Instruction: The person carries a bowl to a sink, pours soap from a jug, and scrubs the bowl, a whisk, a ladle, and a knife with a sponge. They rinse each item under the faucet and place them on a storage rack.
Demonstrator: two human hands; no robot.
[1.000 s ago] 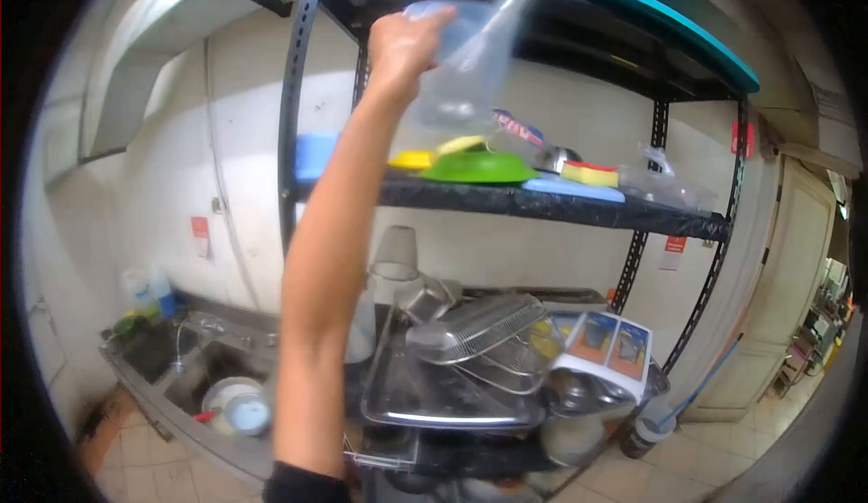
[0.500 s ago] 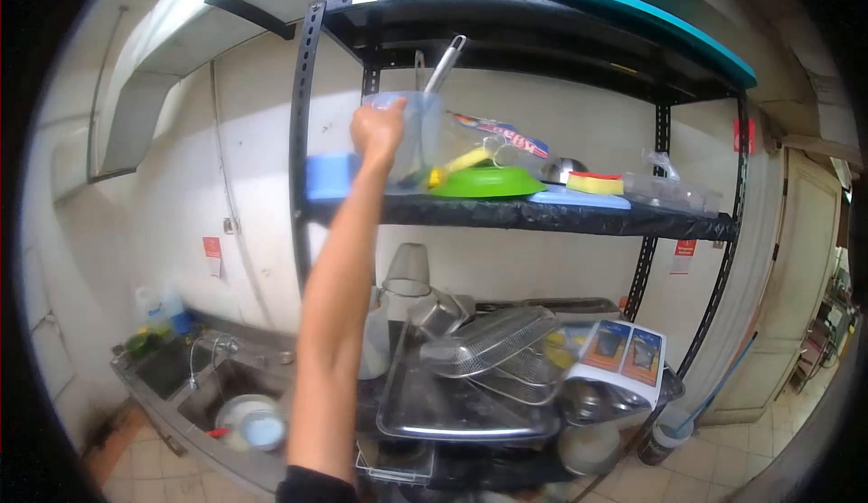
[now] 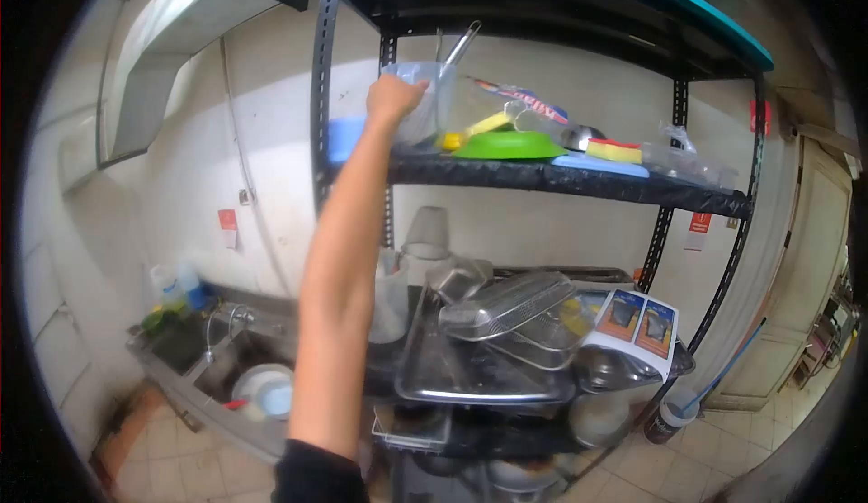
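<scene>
My left hand (image 3: 394, 100) reaches up to the middle shelf, its fingers closed on the near left part of the rim of a tall translucent plastic container (image 3: 421, 118). Inside the container stand long-handled utensils, one with a metal handle (image 3: 464, 43). Left of the container is a blue box (image 3: 346, 138), partly behind my forearm. To its right lie an upturned green bowl (image 3: 509, 146) and a yellow-handled item (image 3: 488, 124). My right hand is out of view.
The black shelf (image 3: 561, 177) also bears a sponge (image 3: 614, 150) and clear trays (image 3: 692, 166). Below, wire baskets (image 3: 506, 306) lie over a metal tray (image 3: 479, 372). A sink (image 3: 226, 358) with dishes is at lower left. A bucket (image 3: 667, 419) stands at lower right.
The view has tilted down and turned slightly left, so the shelf sits higher in the picture. My left hand remains at the container's rim, a finger now stretching further right along it.
</scene>
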